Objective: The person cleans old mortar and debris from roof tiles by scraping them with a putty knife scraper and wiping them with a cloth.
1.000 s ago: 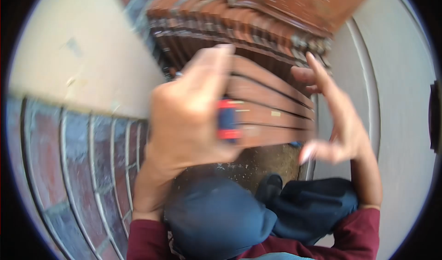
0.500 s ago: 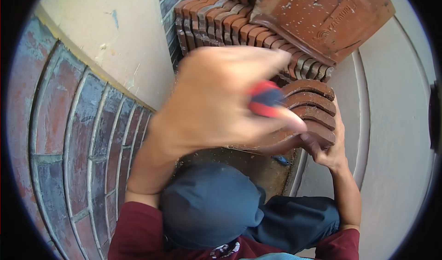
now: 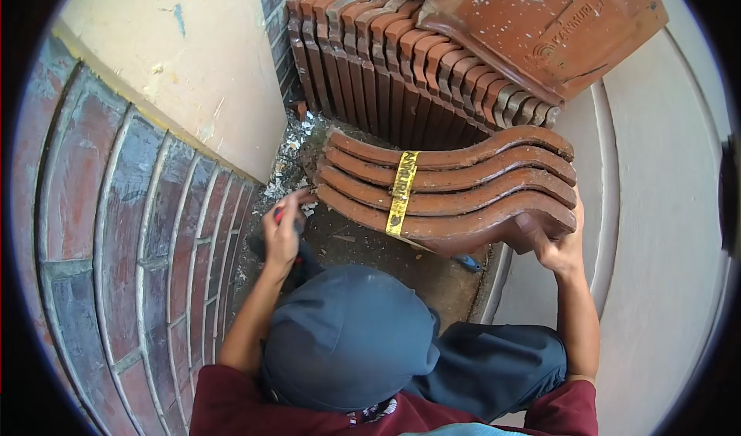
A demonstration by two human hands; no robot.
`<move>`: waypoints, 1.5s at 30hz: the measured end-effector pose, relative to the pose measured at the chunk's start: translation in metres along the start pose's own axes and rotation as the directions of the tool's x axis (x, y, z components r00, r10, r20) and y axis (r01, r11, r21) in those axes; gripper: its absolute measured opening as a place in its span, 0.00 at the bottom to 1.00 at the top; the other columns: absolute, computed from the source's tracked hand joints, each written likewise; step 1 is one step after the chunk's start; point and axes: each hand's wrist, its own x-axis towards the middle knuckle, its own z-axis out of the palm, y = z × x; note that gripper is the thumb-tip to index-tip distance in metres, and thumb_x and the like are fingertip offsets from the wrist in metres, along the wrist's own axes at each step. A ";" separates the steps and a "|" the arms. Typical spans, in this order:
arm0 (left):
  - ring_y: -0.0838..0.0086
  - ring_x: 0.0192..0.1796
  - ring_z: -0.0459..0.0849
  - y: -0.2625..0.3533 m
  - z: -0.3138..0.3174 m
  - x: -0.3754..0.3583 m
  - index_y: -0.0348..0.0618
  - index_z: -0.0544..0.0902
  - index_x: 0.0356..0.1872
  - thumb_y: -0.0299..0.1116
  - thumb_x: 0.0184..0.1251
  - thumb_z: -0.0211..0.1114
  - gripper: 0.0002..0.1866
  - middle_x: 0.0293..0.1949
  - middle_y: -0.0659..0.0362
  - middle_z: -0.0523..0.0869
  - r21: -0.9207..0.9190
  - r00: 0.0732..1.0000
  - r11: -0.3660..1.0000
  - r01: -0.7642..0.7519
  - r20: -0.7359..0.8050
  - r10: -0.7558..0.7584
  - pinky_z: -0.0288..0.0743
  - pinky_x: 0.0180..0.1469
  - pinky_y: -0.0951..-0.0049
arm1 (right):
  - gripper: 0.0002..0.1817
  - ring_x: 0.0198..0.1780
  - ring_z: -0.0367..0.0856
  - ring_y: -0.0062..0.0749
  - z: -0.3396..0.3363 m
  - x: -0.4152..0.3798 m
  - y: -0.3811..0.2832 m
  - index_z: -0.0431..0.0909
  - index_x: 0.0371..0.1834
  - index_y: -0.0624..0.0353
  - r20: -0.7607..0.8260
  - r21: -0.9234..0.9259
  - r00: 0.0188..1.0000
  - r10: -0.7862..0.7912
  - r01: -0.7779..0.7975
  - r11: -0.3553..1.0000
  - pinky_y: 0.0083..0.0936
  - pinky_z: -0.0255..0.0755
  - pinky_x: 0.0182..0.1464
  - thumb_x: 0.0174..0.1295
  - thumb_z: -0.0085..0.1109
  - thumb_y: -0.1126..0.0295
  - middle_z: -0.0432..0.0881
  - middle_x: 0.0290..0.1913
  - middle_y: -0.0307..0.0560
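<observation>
At nine o'clock of the bundle of tiles (image 3: 455,193), the left hand (image 3: 282,231) closes around a red-handled tool (image 3: 278,216), mostly hidden. Right hand (image 3: 557,247) grips the bundle's four-o'clock corner, fingers tucked underneath.

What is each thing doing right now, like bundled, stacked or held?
Tile bundle: four wavy tiles on edge, strapped together.
Yellow strap: wrapped around the bundle, unbroken.
Red-handled tool: gripped in left hand.
Right hand: holding the bundle's end.
Tile row: standing on edge.
Top tile: lying tilted on the row.
</observation>
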 end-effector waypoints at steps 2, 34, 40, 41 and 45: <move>0.75 0.52 0.84 -0.027 0.037 0.027 0.34 0.80 0.67 0.49 0.86 0.50 0.28 0.51 0.55 0.88 -0.228 0.998 0.973 -0.040 -0.062 0.027 0.73 0.57 0.74 | 0.39 0.64 0.79 0.44 0.000 -0.002 -0.001 0.68 0.71 0.71 0.013 0.067 0.997 0.073 -0.074 0.995 0.37 0.68 0.71 0.57 0.76 0.72 0.80 0.63 0.56; 0.74 0.46 0.83 0.049 0.058 0.127 0.46 0.82 0.47 0.58 0.83 0.50 0.25 0.43 0.62 0.85 -0.718 0.893 0.660 0.221 0.421 0.159 0.77 0.52 0.69 | 0.16 0.62 0.78 0.45 0.009 -0.058 0.069 0.82 0.56 0.67 -0.205 0.175 0.979 -0.015 0.052 0.983 0.39 0.72 0.65 0.70 0.63 0.68 0.80 0.61 0.55; 0.69 0.51 0.83 0.111 0.042 0.129 0.41 0.83 0.54 0.58 0.81 0.52 0.28 0.49 0.55 0.86 -0.516 0.946 0.856 -0.030 0.261 0.190 0.75 0.57 0.69 | 0.17 0.61 0.78 0.42 0.042 -0.032 0.076 0.81 0.57 0.68 -0.227 0.344 0.974 0.022 0.059 0.937 0.39 0.70 0.64 0.73 0.59 0.66 0.81 0.60 0.52; 0.69 0.51 0.83 0.115 0.039 0.128 0.40 0.83 0.54 0.58 0.81 0.52 0.28 0.49 0.55 0.86 -0.465 0.947 0.881 -0.084 0.239 0.217 0.75 0.56 0.68 | 0.17 0.61 0.78 0.42 0.046 -0.032 0.079 0.81 0.57 0.67 -0.216 0.334 0.976 0.016 0.058 0.941 0.39 0.70 0.65 0.73 0.60 0.66 0.81 0.60 0.52; 0.69 0.49 0.83 0.123 0.038 0.122 0.37 0.83 0.52 0.58 0.81 0.53 0.29 0.48 0.54 0.86 -0.291 0.950 0.924 -0.247 0.116 0.290 0.76 0.53 0.69 | 0.16 0.64 0.76 0.42 0.063 -0.017 0.096 0.82 0.56 0.66 -0.199 0.241 0.973 -0.114 0.162 0.957 0.38 0.68 0.66 0.72 0.61 0.66 0.78 0.62 0.51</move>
